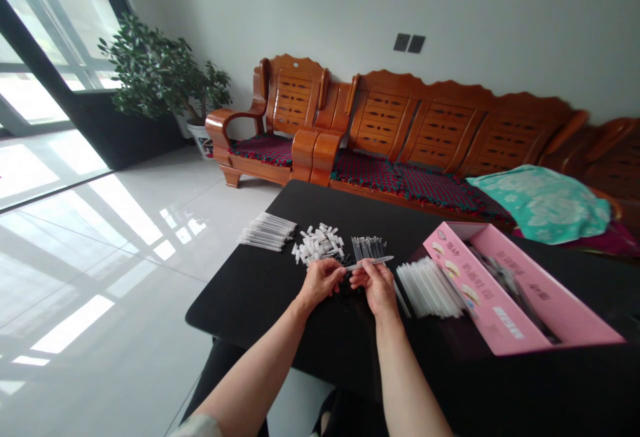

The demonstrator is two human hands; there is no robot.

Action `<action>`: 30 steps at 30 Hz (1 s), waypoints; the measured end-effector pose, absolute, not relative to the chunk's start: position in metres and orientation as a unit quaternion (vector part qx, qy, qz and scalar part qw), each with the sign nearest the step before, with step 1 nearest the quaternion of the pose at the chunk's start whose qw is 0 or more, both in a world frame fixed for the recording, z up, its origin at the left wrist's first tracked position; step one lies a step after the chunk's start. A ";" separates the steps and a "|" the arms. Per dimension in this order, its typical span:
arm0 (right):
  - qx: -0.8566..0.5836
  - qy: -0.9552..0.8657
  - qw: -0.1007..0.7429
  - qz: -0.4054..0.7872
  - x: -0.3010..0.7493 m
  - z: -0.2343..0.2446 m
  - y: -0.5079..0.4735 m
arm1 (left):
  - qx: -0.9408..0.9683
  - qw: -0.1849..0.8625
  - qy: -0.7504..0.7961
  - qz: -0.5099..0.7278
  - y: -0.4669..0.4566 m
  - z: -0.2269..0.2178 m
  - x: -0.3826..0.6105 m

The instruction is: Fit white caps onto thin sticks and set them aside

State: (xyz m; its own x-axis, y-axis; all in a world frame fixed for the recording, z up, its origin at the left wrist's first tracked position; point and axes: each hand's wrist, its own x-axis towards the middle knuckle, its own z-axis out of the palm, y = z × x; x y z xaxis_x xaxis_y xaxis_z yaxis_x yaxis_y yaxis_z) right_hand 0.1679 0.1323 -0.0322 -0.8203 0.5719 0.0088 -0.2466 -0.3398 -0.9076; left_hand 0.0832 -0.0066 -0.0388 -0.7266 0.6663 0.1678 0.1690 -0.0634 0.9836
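A whitish pen [384, 260] lies nearly level between my two hands, its pointed end to the right. My right hand [376, 285] is closed around its middle with thumb and fingers. At the pen's left end, my left hand [320, 282] pinches with thumb and forefinger; any small part inside that pinch is hidden. Beyond my left hand is a heap of white pen caps [320, 242]. A bundle of dark refills [369, 248] lies just past my right hand. Small black pieces [345, 285] are scattered under my hands, partly covered by them.
Pale pen barrels [431, 288] are stacked to the right, against a pink box [515, 317] with dark contents. A row of white pens [269, 232] rests at the black table's [240, 304] left edge. Behind stand a wooden sofa [385, 117] and a potted plant [165, 74].
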 end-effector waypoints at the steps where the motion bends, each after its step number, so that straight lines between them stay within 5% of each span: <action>1: -0.157 -0.515 0.254 0.803 0.168 -0.032 0.132 | 0.315 0.188 0.655 0.661 -0.006 -0.039 0.083; 30: -0.187 -0.522 0.261 0.790 0.168 -0.034 0.133 | 0.329 0.148 0.703 0.613 -0.006 -0.039 0.087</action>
